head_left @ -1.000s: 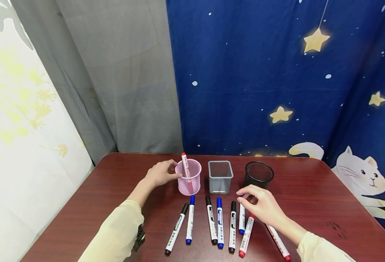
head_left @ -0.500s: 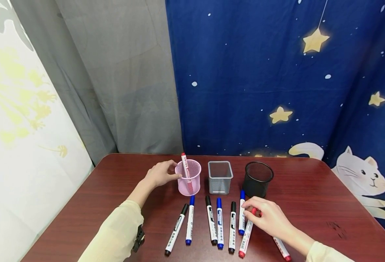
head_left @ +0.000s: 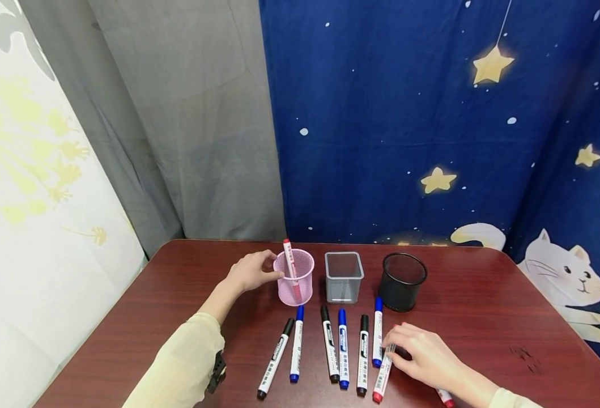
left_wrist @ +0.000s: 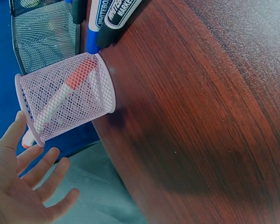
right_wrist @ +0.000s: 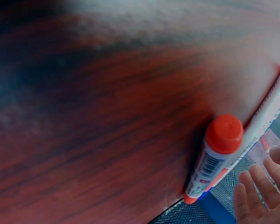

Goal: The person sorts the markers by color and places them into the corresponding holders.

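My left hand [head_left: 249, 271] holds the rim of a pink mesh pen cup [head_left: 302, 290] at its left side, thumb and index finger at the edge. In the left wrist view its other fingers are spread. One red marker [head_left: 290, 259] leans inside the cup. My right hand [head_left: 427, 352] is over the cap end of another red marker [head_left: 382, 381], covering that end in the head view. The right wrist view shows its fingers [right_wrist: 256, 186] spread and loosely bent beside two red-capped markers. A further red marker [head_left: 445, 398] lies partly hidden under the right wrist.
A grey square mesh holder [head_left: 343, 290] and a black round mesh cup [head_left: 399, 294] stand right of the pink cup. Several black and blue markers, such as a black marker [head_left: 275, 360] and a blue marker [head_left: 378, 334], lie in front on the brown table [head_left: 177, 294].
My right hand has moved back toward the near edge and slightly right, away from the black cup, uncovering the blue marker and coming over the red marker. My left hand has stayed at the pink cup.
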Motion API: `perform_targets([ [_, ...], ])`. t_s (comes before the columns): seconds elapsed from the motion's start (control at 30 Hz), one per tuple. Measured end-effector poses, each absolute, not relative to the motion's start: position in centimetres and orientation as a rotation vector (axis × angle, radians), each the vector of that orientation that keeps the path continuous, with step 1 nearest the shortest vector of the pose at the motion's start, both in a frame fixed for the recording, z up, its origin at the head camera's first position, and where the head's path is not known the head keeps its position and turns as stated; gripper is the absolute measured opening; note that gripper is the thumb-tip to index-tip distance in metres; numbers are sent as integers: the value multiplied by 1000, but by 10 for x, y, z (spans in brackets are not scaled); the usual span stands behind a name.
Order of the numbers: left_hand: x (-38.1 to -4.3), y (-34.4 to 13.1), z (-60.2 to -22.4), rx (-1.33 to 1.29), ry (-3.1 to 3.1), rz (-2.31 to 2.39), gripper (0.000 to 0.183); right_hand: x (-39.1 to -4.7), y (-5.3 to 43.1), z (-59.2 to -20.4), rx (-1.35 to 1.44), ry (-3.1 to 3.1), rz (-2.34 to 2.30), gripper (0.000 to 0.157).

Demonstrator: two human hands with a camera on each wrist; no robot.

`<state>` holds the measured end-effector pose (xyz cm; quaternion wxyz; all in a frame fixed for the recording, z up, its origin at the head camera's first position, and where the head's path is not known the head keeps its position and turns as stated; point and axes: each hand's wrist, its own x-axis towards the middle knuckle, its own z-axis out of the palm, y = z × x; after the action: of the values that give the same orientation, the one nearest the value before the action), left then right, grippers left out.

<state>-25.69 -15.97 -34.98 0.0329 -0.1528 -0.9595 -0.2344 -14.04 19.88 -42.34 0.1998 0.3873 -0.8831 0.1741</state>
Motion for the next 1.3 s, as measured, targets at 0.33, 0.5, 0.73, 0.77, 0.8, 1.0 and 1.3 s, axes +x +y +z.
perform_targets([
  [0.33,-257,-160,-351,-459,-2958,-719,40,-138,203,-430,1165,-2450,424,22],
  [0.5,-256,-159,-350,-453,-2960,-705,40,-139,204,-432,1205,-2406,401,25],
  [0.73,-255,-159,-349,-454,-2966,-711,39,-141,204,-433,1284,-2365,315,30],
  [0.77,-255,-159,-349,-454,-2966,-708,39,-141,204,-433,1303,-2352,295,30],
  [0.8,-256,-159,-349,-457,-2965,-708,39,-142,203,-433,1323,-2338,276,31],
  [1.0,-256,-160,-349,-468,-2963,-709,38,-144,201,-435,1400,-2247,148,19],
  [1.3,-256,-159,-347,-465,-2964,-673,39,-145,196,-435,1437,-2202,20,23],
])
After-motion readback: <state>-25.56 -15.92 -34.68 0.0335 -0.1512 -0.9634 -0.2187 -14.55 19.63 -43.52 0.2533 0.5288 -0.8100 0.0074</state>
